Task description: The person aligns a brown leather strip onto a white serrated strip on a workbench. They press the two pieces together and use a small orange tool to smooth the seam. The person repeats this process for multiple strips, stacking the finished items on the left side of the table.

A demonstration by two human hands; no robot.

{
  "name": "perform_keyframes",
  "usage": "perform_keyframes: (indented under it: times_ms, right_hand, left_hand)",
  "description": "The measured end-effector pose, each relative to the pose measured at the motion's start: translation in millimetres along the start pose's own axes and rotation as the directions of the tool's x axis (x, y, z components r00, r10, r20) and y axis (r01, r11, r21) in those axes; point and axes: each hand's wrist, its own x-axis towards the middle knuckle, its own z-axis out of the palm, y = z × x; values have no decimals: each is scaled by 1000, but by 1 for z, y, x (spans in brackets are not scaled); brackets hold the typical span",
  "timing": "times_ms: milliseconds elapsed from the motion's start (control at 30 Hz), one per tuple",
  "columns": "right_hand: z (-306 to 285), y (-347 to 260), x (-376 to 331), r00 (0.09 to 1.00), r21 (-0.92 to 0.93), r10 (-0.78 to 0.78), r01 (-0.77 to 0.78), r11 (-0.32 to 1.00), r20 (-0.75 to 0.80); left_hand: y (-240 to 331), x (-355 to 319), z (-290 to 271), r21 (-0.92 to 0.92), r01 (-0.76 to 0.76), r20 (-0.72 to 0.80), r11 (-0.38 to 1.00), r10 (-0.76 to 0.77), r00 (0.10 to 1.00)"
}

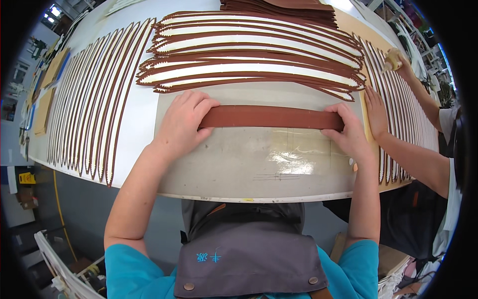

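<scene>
A flat reddish-brown strip, which looks like leather, lies crosswise over a grey work mat. My left hand grips its left end between thumb and fingers. At the other end my right hand pinches the strip the same way, so it is stretched straight between the two. Just beyond my fingers lies an overlapping pile of brown strips with pale faces, brown edges and notched, pointed ends.
Rows of similar strips stand out at the left and right. A dark brown stack sits at the back. Close on my right, a co-worker's hand rests on the table; their other hand holds a small yellowish bottle.
</scene>
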Motion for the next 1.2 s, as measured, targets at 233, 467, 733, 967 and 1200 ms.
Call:
perform_keyframes:
  times_ms: [233, 467, 733, 967, 1200]
  right_hand:
    - [4, 0, 16, 991, -32, -115, 113, 993, -72]
    - [-3, 1, 35, 993, -265, -73, 45, 963, -95]
    - [8, -3, 91, 937, -224, -136, 64, 972, -322]
    - [19, -3, 106, 938, -422, -151, 6, 907, -311]
    - [29, 1, 95, 852, -428, -298, 99, 899, -430]
  left_hand:
    - [-11, 22, -8, 39, 94, 103, 995, -97, 990]
    - [-25, 41, -15, -84, 210, 184, 974, -192, 964]
    - [-34, 85, -5, 61, 207, -55, 976, -204, 977]
    - [-30, 102, 8, 214, 150, -69, 965, -139, 988]
    - [-23, 89, 16, 234, 61, -233, 970, -5, 973]
